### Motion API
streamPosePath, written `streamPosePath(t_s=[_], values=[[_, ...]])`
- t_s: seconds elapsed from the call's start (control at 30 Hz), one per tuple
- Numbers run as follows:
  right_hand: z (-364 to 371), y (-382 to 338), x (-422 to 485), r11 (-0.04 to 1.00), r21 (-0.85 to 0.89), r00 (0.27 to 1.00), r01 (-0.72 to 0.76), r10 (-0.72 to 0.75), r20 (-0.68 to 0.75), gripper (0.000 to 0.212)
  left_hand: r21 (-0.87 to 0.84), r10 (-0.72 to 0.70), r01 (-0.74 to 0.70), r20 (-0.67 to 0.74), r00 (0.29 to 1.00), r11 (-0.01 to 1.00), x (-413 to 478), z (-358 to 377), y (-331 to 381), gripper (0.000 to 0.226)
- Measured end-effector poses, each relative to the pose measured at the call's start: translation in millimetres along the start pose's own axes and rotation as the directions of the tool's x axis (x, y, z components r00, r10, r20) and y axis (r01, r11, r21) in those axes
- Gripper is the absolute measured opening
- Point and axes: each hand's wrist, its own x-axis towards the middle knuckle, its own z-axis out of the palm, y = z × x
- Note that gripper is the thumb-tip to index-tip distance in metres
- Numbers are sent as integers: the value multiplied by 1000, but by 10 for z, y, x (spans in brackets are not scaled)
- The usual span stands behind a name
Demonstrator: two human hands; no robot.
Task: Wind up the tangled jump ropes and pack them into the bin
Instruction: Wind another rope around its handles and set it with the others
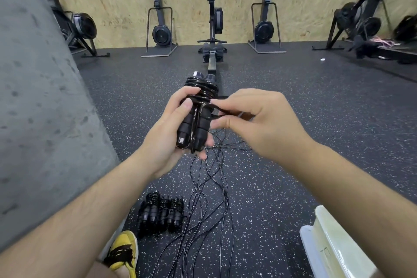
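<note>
Both forearms raised over speckled rubber floor; one jump rope in hand, partly wound.

Left hand (168, 128) palm-up, fingers and thumb curled round the paired jump rope handles (195, 124), cord coiled on their upper half. Right hand (255, 119) pinches the free cord end (228, 112) beside them. Loose ropes (209, 189) on floor below; wound bundles (161, 213) near yellow shoe (124, 249). White bin (334, 248) lower right.

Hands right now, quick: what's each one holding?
Left hand: closed around the wound jump rope handles.
Right hand: pinching the cord beside the handles.
</note>
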Motion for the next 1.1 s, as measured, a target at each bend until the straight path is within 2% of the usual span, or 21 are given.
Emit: streamPosePath(t_s=[0.13, 0.23, 0.33, 0.43, 0.6, 0.73, 0.83, 0.93, 1.03, 1.1], values=[[-8, 88, 0, 956, -274, 990, 104, -74, 119, 16, -19, 15, -15, -7, 1000, 1000, 16, 20, 12, 26], [38, 87, -3, 897, -407, 976, 170, -97, 193, 16, 4, 24, -24, -7, 1000, 1000, 23, 38, 1, 26], [59, 55, 14, 873, -458, 974, 169, -77, 213, 11, 27, 32, -32, -9, 999, 999, 32, 45, -12, 25], [71, 10, 25, 889, -438, 979, 134, -52, 195, 16, 51, 40, -40, -1, 999, 998, 40, 44, -24, 24], [202, 10, -42, 933, -358, 998, 19, 4, 62, 21, 60, 45, -44, -17, 999, 997, 36, 45, -35, 26], [315, 20, -119, 979, -189, 996, -72, 60, -71, 15, 27, 52, -51, -18, 998, 998, 11, 26, -29, 32], [407, 4, -167, 989, -28, 976, -148, 142, -164, 11, -16, 61, -61, 3, 998, 998, -15, 8, -27, 48], [497, -26, -193, 975, 104, 956, -196, 213, -203, 12, -65, 66, -65, 6, 998, 996, -31, 11, -29, 62], [564, -73, -207, 912, 347, 924, -219, 308, -227, 9, -122, 62, -61, 6, 998, 991, -39, 25, -23, 66], [587, -101, -209, 881, 429, 918, -197, 320, -235, 7, -163, 61, -57, 15, 998, 985, -43, 37, -13, 66]])
